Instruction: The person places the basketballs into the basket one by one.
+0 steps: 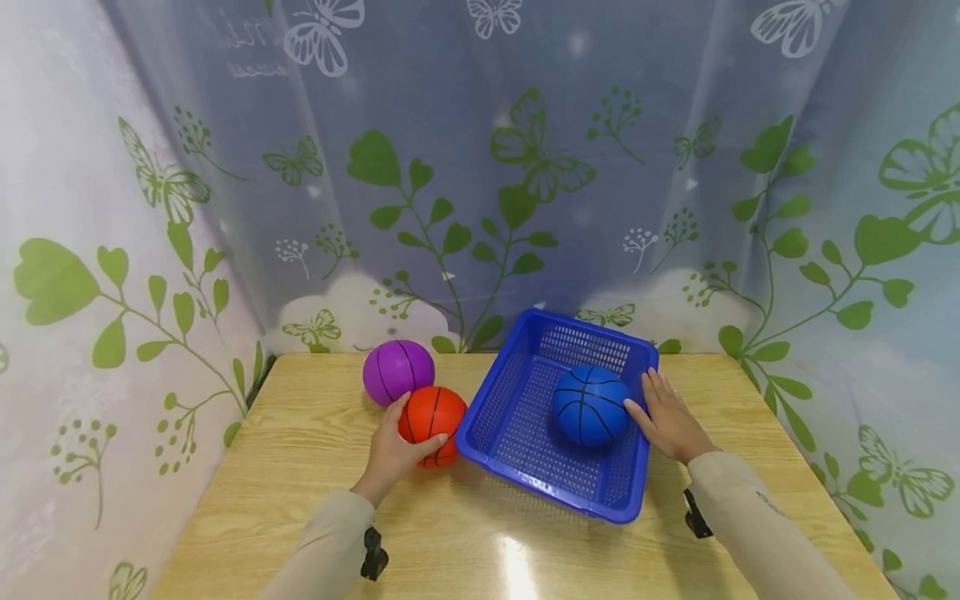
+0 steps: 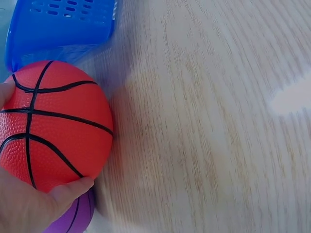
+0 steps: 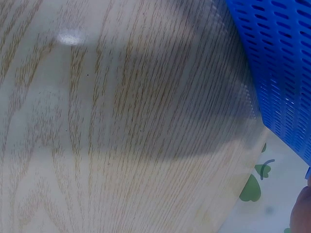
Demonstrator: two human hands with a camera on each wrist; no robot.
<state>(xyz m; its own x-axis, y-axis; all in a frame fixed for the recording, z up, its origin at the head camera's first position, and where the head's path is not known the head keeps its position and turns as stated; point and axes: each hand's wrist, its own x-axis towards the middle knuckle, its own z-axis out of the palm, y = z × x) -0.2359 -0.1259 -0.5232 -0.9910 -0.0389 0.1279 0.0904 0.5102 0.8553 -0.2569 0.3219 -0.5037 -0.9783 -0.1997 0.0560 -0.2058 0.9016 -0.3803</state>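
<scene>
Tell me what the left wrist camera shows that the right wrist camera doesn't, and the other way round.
Only the left wrist view shows the red ball with its black lines, the left hand gripping it, and part of the purple ball.

Only the right wrist view shows a green leaf print beyond the table's edge, and a small part of the right hand at the frame's edge.

Both show part of the blue basket and the wood-grain table with a bright glare.
</scene>
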